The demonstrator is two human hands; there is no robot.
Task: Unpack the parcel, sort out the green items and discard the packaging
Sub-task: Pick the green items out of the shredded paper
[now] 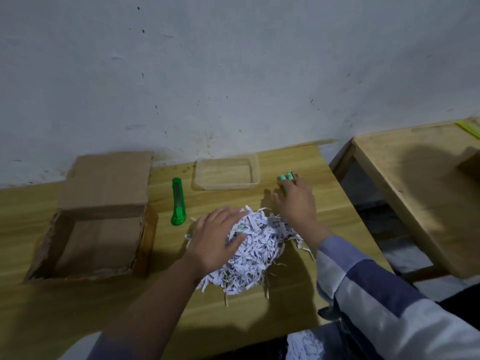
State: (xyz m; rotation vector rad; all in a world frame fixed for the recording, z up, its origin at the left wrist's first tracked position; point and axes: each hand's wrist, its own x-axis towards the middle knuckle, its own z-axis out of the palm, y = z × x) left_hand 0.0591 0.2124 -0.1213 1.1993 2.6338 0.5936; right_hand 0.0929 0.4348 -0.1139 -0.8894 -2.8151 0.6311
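Note:
An open cardboard box (98, 245) lies on the left of the wooden table, its flap folded back. A heap of white shredded paper (255, 252) sits mid-table. My left hand (217, 236) rests flat on the heap's left side with fingers spread. My right hand (296, 201) is beyond the heap and holds small mint-green items (285, 177) at its fingertips, just right of the clear plastic container (255, 167). A green utility knife (178, 202) lies between the box and the container.
The wooden table (259, 307) ends at the wall behind. A second wooden table (405, 183) stands to the right across a gap, with a yellow-green strip (470, 129) at its far edge. More shredded paper (305, 345) shows below the front edge.

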